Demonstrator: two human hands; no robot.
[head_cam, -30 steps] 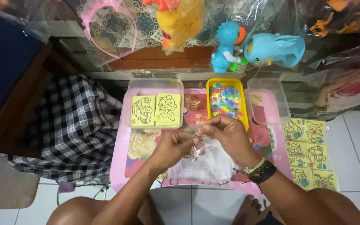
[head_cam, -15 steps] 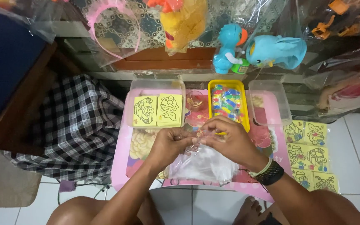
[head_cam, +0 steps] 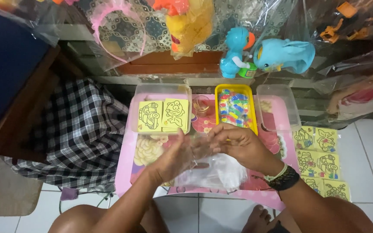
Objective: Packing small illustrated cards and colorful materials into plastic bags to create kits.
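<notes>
Over a small pink table [head_cam: 126, 166] my left hand [head_cam: 173, 156] and my right hand [head_cam: 238, 144] meet, both pinching a clear plastic sleeve [head_cam: 197, 149] between them. Under the hands lies a pile of clear plastic bags [head_cam: 221, 172]. Behind my left hand stands a clear tray [head_cam: 162, 113] holding yellow picture cards. Behind my right hand is a yellow tray [head_cam: 235, 105] of small coloured tubes. My right wrist wears a dark band.
An empty clear tray [head_cam: 277, 108] sits at the table's back right. Several packed yellow cards [head_cam: 320, 159] lie on the white floor tiles to the right. A checked cloth [head_cam: 74, 133] covers a seat on the left. Blue toys [head_cam: 268, 56] in plastic hang behind.
My hands have shifted slightly left and closer together around the clear sleeve. The view has moved a little nearer to the table.
</notes>
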